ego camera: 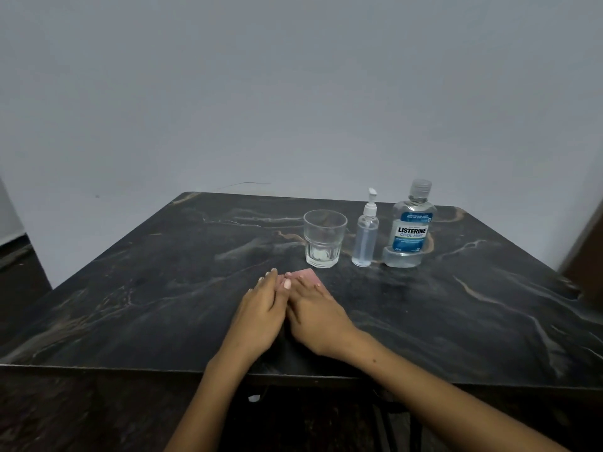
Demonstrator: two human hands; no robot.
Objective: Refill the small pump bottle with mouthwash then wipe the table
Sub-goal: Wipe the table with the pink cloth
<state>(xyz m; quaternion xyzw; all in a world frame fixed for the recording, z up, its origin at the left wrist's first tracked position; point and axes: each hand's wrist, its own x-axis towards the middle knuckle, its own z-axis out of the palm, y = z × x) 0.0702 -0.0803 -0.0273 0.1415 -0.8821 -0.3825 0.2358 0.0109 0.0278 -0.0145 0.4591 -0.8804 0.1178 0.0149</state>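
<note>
A small clear pump bottle [365, 238] with a white pump head stands at the back right of the dark marble table [163, 288], clear liquid inside it. To its right stands a capped mouthwash bottle [410, 228] with a blue label. A pink cloth [305, 275] lies flat near the table's middle. My left hand [261, 316] and my right hand [316, 316] rest side by side on the table, fingers flat on the near part of the cloth, which they mostly hide.
A clear drinking glass [323, 238] stands left of the pump bottle, just behind the cloth. A grey wall rises behind the table. The table's front edge [130, 370] runs below my wrists. A dark brown surface shows at the far right edge.
</note>
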